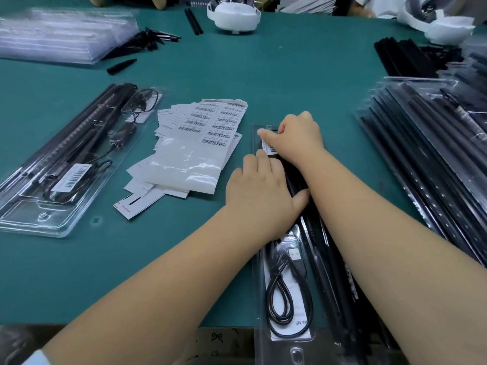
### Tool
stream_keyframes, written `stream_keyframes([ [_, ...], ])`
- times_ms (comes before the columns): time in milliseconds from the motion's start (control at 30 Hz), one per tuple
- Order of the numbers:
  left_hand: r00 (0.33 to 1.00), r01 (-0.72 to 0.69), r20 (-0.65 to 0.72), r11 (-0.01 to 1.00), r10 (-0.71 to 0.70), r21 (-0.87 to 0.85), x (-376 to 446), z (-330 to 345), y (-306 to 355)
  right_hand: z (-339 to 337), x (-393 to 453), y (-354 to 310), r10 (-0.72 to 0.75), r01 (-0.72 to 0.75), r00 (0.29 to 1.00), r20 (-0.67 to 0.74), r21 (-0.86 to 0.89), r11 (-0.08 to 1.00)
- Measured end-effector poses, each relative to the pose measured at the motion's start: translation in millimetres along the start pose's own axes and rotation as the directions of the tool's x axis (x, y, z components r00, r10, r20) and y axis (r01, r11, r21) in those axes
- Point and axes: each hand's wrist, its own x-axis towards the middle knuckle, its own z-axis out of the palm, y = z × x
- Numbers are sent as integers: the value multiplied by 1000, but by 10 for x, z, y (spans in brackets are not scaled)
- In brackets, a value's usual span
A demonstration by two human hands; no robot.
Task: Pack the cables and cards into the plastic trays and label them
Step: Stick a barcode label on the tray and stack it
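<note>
While a packed clear plastic tray (47, 206) is lying at the far left beside a fanned pile of white barcode labels (208, 122), we are pressing our left hand (259, 188) flat, fingers straight, on the long clear tray (259, 285) holding a coiled black cable (279, 299). Our right hand (297, 133) is pinching a small white barcode label (271, 148) against its far end, and stacked trays (432, 143) are sitting further right.
</note>
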Motion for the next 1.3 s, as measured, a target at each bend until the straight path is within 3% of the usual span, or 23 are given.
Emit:
stream_keyframes([
  [200, 995, 47, 91, 997, -42, -62, 9, 4, -20, -227, -48, 170, -179, 160, 959, 218, 100, 982],
  [300, 995, 38, 91, 998, -33, -47, 14, 9, -37, -298, -29, 271, -228, 166, 939, 256, 243, 956],
  [400, 996, 26, 84, 999, -22, -38, 14, 13, -35, -263, -14, 294, -216, 130, 954, 210, 358, 925],
  [567, 996, 4, 89, 998, 1, -55, 19, 42, -42, -219, 13, 262, -134, 72, 979, 154, 355, 932],
  [767, 999, -9, 45, 997, 13, -73, 19, 49, -48, -30, -19, 186, -25, 67, 988, -155, 274, 959],
  [1000, 996, -70, 49, 988, 77, -139, 44, 54, -71, 8, -7, 155, -76, 104, 987, -139, 209, 972],
  [1033, 996, -66, 56, 986, 75, -151, 45, 53, -77, -13, -11, 174, -12, 76, 983, -183, 342, 937],
  [1067, 995, -65, 66, 985, 77, -162, 42, 48, -83, -65, -37, 193, 98, 31, 975, -201, 552, 833],
  [1100, 994, -72, 72, 983, 85, -171, 40, 46, -90, -143, -76, 199, 216, 3, 958, -188, 761, 648],
  [1133, 992, -81, 79, 981, 96, -175, 42, 42, -97, -225, -96, 221, 323, -10, 933, -157, 888, 460],
  [1167, 990, -91, 91, 980, 108, -175, 47, 36, -100, -300, -112, 267, 398, -28, 910, -118, 940, 341],
  [1200, 987, -98, 106, 980, 117, -173, 56, 36, -98, -367, -144, 305, 441, -74, 894, -83, 941, 329],
  [1233, 986, -97, 114, 981, 118, -170, 67, 42, -97, -425, -186, 341, 453, -134, 890, -59, 914, 382],
  [1300, 989, -64, 120, 984, 85, -169, 99, 51, -103, -481, -315, 390, 406, -214, 913, -38, 802, 558],
])
